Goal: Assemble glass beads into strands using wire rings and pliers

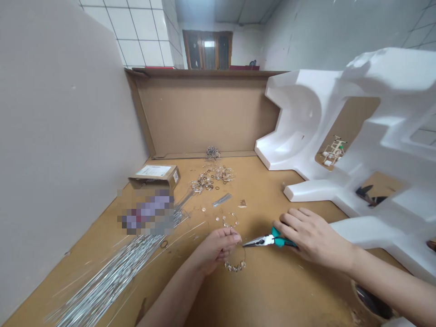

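My left hand point(223, 245) pinches a thin wire loop strung with clear beads point(235, 267), which hang along its lower curve. In my right hand point(304, 231) are needle-nose pliers point(267, 240) with teal and black handles. The pliers' tips point left and lie close to the wire by my left fingertips; whether they touch it I cannot tell. Just beyond my left hand, another small beaded wire piece point(230, 221) lies on the table, with a few loose clear beads point(217, 219) beside it.
A bundle of straight metal wires point(116, 272) lies at left. Behind it stands an open cardboard box point(155, 176). Clear beads and dark rings point(204, 181) are heaped mid-table, short wire pieces point(222, 200) nearer. White foam packaging point(306, 186) borders the right, a cardboard panel point(207, 113) the back.
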A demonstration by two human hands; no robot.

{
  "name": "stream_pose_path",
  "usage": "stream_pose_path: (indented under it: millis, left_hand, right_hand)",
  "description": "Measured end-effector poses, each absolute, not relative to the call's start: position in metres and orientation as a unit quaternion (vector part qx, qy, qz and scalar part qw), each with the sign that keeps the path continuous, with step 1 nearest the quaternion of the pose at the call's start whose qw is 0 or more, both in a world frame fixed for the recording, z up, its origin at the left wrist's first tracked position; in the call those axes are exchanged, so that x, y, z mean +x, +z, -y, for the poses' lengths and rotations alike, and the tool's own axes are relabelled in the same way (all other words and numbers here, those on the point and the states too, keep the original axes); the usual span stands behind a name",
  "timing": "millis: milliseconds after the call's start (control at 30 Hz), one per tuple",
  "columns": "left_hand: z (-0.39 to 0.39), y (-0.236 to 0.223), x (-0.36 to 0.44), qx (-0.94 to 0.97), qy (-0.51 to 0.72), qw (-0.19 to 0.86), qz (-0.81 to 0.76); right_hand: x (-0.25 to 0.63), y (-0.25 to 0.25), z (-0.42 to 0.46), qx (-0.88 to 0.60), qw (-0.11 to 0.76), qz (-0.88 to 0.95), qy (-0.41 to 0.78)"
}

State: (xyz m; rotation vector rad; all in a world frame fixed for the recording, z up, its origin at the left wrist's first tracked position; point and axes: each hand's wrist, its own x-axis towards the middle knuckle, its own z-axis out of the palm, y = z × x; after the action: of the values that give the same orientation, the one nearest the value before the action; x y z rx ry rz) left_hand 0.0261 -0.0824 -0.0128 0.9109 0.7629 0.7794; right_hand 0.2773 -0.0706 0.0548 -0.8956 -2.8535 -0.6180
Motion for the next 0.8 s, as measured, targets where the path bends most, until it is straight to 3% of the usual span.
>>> stream_pose_path:
  millis: [567,800]
  left_hand:
    - [0.082,-0.019,0.026,0.415,0.332,0.772,-0.350]
    - [0.084,-0.014,0.039,0.553,0.416,0.569,-0.444]
  right_hand:
    - [0.274,0.061,0.072,-0.266,0.047,0.940,-0.209]
    - [0.269,0.071,0.074,-0.364,-0.012,0.930,-0.044]
